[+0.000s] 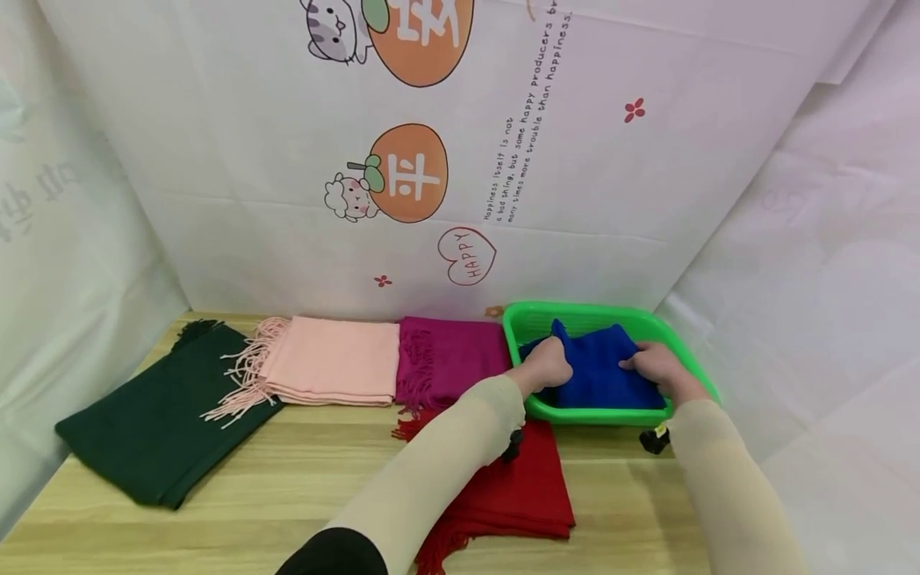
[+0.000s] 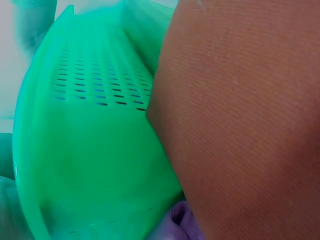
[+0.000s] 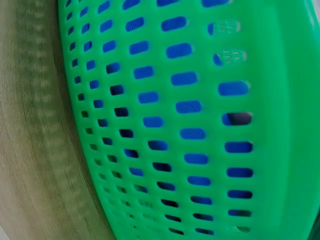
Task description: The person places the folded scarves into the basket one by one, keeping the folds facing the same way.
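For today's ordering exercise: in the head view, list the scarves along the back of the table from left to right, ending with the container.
Dark green scarf → pink scarf → magenta scarf → green basket holding the blue scarf.

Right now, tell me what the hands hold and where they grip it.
Both the left hand and right hand grip the blue scarf at its opposite sides, inside the green basket.

Wooden table (image 1: pixel 302 479) with green basket (image 1: pixel 523 319), dark green (image 1: pixel 151 423), pink (image 1: pixel 331 359), magenta (image 1: pixel 446 355), red scarves (image 1: pixel 517 487).
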`<move>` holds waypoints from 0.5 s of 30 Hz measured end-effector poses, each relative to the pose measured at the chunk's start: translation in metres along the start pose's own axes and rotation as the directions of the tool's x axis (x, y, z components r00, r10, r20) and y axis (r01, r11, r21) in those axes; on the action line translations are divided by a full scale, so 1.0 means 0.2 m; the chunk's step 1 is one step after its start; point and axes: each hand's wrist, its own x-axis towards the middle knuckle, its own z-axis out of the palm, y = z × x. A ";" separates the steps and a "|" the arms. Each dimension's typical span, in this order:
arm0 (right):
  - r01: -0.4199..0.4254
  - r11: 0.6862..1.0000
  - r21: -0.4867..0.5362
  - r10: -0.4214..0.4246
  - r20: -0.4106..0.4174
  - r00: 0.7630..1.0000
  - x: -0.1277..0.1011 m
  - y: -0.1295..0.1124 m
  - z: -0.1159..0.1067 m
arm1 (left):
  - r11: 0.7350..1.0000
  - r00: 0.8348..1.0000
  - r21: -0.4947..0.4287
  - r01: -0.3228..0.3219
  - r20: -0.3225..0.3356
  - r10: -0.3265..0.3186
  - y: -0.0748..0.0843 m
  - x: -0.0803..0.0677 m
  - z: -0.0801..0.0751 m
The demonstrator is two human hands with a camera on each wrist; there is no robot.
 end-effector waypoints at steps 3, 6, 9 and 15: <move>0.006 1.000 0.002 -0.006 -0.008 1.000 0.02 -0.01 0.01 | 1.000 1.000 -0.022 -0.009 0.008 0.009 -0.01 -0.01 -0.02; 0.017 1.000 -0.014 -0.017 -0.017 1.000 0.03 0.00 0.01 | 0.999 0.999 -0.030 -0.036 0.018 0.037 0.00 -0.01 -0.03; 0.025 0.999 -0.040 -0.026 -0.023 0.999 0.03 0.01 0.00 | 0.993 0.998 0.097 -0.064 0.029 0.061 0.00 0.00 -0.01; 0.010 0.999 -0.050 -0.011 -0.036 0.999 0.04 0.03 0.01 | 0.852 0.997 0.519 -0.075 0.054 0.055 0.03 -0.03 0.03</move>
